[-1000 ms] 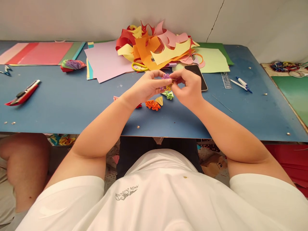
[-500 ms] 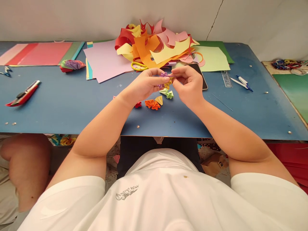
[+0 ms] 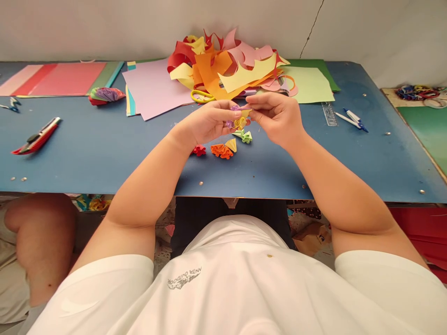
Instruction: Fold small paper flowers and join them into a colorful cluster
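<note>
Above the blue table (image 3: 265, 174), my left hand (image 3: 206, 122) is closed on small paper flower pieces (image 3: 239, 123), yellow and purple with curled edges. The thumb lies over the purple part. My right hand (image 3: 283, 118) has its thumb and fingers pinched at the right end of the same pieces. On the table below lie an orange paper piece (image 3: 221, 151) with ruffled edges, a plain pale-yellow paper cone (image 3: 231, 144) and a light-green curled piece (image 3: 246, 136). A red piece (image 3: 199, 150) is partly covered by my left wrist.
Behind my hands is a heap of cut paper scraps (image 3: 213, 70) with yellow-handled scissors (image 3: 203, 97). Lilac sheets (image 3: 153, 93) lie left of it. A red utility knife (image 3: 37, 136) and a multicoloured folded paper piece (image 3: 106, 95) lie leftward, pens (image 3: 354, 121) and a ruler (image 3: 329, 114) rightward.
My right hand has shifted slightly right and now covers the phone behind it. The pieces in my left hand have turned, so more yellow shows. The view has moved a little.
</note>
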### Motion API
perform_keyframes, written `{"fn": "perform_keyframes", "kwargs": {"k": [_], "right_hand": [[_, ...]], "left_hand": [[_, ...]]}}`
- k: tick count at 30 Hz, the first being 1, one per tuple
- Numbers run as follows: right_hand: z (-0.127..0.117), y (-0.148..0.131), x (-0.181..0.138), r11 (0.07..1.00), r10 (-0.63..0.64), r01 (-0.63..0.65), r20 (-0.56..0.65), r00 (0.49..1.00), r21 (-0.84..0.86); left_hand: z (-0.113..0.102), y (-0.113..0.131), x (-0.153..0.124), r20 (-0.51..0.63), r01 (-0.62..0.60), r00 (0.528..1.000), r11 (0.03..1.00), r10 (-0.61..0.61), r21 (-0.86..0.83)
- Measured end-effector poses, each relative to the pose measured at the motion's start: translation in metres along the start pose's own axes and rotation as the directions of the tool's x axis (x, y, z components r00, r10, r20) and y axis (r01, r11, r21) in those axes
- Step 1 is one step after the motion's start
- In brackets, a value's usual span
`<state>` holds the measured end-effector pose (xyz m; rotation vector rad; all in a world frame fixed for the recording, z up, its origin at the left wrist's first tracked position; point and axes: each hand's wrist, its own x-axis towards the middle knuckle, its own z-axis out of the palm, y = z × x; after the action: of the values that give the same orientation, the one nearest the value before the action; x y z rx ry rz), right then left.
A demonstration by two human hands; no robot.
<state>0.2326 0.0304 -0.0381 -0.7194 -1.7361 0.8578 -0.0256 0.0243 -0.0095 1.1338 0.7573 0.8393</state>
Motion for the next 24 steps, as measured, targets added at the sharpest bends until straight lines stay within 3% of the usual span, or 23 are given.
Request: {"fn": "perform_keyframes", "kwargs": {"k": [4,8,12,17,24], "right_hand": [[-0.011,-0.010,0.005,0.999,0.008,-0.013,0.094,0.995,0.053],[-0.012,-0.009,0.005,0.997,-0.039,0.031,0.110,0.993,0.076],[-0.002,0.001,0.000,0.982,-0.187,0.186,0.036,0.982,0.010],[0.014,0.013,-0.005,0.910,-0.403,0.394,-0.049,0.914,-0.129],[0.022,0.017,-0.007,0.888,-0.445,0.428,-0.083,0.891,-0.170]], "left_hand": [[0.000,0.006,-0.007,0.047,0.055,0.997,0.998,-0.056,0.029],[0.006,0.013,-0.014,0.041,0.080,0.996,0.997,-0.081,0.013],[0.012,0.014,-0.016,0.027,0.066,0.997,0.998,-0.065,-0.016],[0.015,0.013,-0.013,-0.003,0.054,0.999,0.998,-0.054,-0.011],[0.018,0.013,-0.013,-0.037,0.060,0.998,0.998,-0.059,0.033]]}}
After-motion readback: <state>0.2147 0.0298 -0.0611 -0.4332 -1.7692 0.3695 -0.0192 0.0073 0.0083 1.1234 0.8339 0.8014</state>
